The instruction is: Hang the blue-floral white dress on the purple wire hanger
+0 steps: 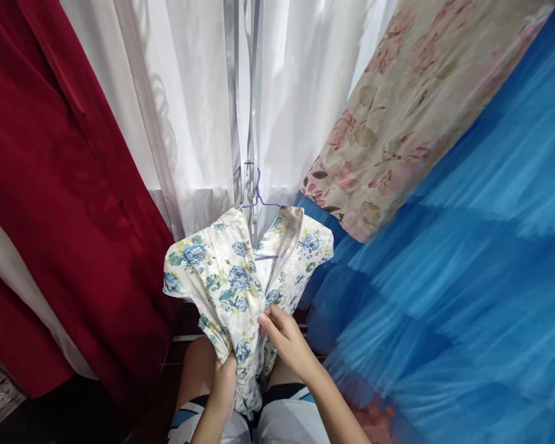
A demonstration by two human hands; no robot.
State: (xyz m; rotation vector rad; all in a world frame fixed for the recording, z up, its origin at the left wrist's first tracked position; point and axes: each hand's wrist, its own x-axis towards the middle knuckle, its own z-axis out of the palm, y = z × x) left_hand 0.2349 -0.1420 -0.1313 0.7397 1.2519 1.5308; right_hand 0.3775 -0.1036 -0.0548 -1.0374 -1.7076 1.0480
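In front of me a white dress with blue and yellow flowers hangs on a purple wire hanger. Its neckline gapes at the front, and the lower part gathers down over my lap. My right hand pinches the fabric at the front edge, below the neckline, with thumb and fingertips. Lower and to the left, my left hand is closed on the side of the dress. Its fingertips are hidden behind the cloth.
Grey ribbons run down to the hanger before a white curtain. Red cloth hangs at the left. To the right hang a beige floral fabric and a tiered blue tulle skirt. My legs are beneath the dress.
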